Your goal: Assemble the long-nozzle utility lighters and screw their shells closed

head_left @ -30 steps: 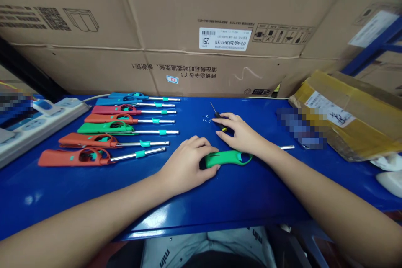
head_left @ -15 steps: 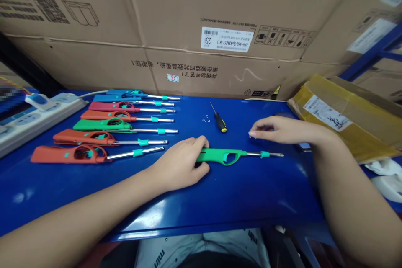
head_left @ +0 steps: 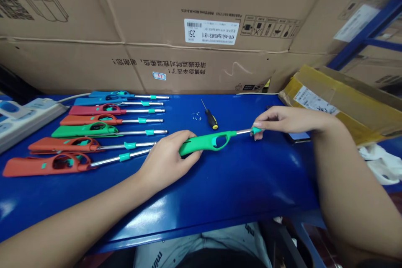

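Observation:
A green long-necked lighter [head_left: 204, 142] lies across the space between my hands, its metal tube pointing right. My left hand [head_left: 168, 157] is closed round the rear of its handle. With fingertips pinched, my right hand [head_left: 270, 123] grips the tube near its far end, at a teal collar [head_left: 256, 130]; the tip is hidden by the fingers. Beyond the lighter rests a black and yellow screwdriver [head_left: 211, 119], beside several tiny pale slivers [head_left: 196, 116]. To the left, several more lighters, such as an orange lighter [head_left: 47, 165] and a red lighter [head_left: 97, 110], are laid in a row.
A white power strip [head_left: 28, 119] runs along the left side of the blue table [head_left: 220, 192]. Large cardboard boxes [head_left: 132, 16] stand behind it. On the right are a yellow-taped carton [head_left: 314, 92], a dark flat object [head_left: 298, 137] and white crumpled material [head_left: 380, 161].
My right hand has come onto the lighter's tube and closed on it. The front of the lighter is now raised and tilted. The whole view has shifted slightly.

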Tool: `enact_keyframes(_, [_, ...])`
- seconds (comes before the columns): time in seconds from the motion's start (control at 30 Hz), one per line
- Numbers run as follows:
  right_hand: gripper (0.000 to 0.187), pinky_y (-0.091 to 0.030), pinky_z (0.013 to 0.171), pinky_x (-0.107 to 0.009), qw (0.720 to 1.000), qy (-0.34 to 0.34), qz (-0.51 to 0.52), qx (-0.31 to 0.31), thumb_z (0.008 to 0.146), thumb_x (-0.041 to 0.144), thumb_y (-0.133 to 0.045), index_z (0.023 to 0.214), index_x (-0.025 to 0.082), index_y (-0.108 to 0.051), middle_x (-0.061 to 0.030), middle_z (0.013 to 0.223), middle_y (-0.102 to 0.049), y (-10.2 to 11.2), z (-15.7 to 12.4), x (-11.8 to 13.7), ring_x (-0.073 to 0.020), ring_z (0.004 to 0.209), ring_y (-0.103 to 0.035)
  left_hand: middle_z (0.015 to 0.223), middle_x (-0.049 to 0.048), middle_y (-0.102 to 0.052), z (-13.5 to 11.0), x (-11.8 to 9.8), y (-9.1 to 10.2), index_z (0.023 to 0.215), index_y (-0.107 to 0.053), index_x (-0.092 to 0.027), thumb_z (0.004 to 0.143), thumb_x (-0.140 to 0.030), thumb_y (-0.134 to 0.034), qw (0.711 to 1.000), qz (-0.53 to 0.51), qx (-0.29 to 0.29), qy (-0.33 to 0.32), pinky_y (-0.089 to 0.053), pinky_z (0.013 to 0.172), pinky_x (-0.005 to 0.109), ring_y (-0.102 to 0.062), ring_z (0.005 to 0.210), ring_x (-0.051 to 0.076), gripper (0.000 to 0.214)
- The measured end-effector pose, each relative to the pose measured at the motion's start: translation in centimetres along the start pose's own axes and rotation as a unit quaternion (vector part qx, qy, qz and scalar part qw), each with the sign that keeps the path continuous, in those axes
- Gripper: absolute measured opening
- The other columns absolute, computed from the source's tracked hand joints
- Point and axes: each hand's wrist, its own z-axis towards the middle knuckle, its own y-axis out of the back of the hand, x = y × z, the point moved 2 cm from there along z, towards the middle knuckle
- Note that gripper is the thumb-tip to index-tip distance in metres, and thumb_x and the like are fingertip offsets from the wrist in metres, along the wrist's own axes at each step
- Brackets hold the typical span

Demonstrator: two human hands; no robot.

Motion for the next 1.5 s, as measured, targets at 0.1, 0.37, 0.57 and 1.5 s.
enact_keyframes(0.1, [0.037, -0.052, 0.074, -0.032, 1.000, -0.018, 0.011, 0.022, 0.088, 0.059, -0.062, 0.088, 0.026, -0.079, -0.0018, 0.088, -0.079, 0.3, -0.5, 0.1, -0.0206, 0.080, -0.070, 0.080, -0.0021, -0.065, 0.0, 0.1, 0.0, 0.094, -0.064, -0.022, 0.091, -0.034, -0.061, 1.000, -0.019, -0.003, 0.012, -0.042, 0.064, 0.027, -0.061, 0.070, 0.016, 0.013])
enact_keyframes(0.37, [0.036, -0.056, 0.072, -0.035, 0.996, -0.018, -0.003, -0.089, 0.081, 0.057, -0.072, 0.100, 0.028, -0.082, -0.0017, 0.096, -0.081, 0.1, -0.2, 0.7, -0.0247, 0.086, -0.073, 0.079, -0.0030, -0.067, 0.2, 0.6, -0.3, 0.099, -0.067, -0.023, 0.090, -0.054, -0.065, 0.998, -0.053, -0.001, 0.032, -0.043, 0.060, 0.025, -0.059, 0.065, 0.015, 0.032])
enact_keyframes(0.57, [0.030, -0.057, 0.079, -0.033, 0.993, 0.065, -0.007, -0.096, 0.087, 0.050, -0.069, 0.102, 0.027, -0.081, -0.0001, 0.102, -0.080, -1.4, 0.8, 2.8, -0.0226, 0.091, -0.073, 0.083, -0.0031, -0.068, 0.2, 0.5, -0.5, 0.101, -0.066, -0.023, 0.091, -0.052, -0.065, 0.999, -0.050, 0.003, 0.014, -0.044, 0.062, 0.025, -0.059, 0.066, 0.014, 0.030])
enact_keyframes(1.5, [0.021, -0.050, 0.075, -0.029, 0.969, 0.198, -0.056, -0.138, 0.094, 0.029, -0.063, 0.105, 0.018, -0.078, -0.0057, 0.099, -0.077, -4.1, 2.6, 4.5, -0.0175, 0.083, -0.069, 0.086, -0.0037, -0.071, 0.0, 0.6, -0.6, 0.103, -0.069, -0.024, 0.091, -0.052, -0.065, 0.999, -0.044, 0.004, 0.021, -0.044, 0.064, 0.025, -0.062, 0.069, 0.014, 0.031])
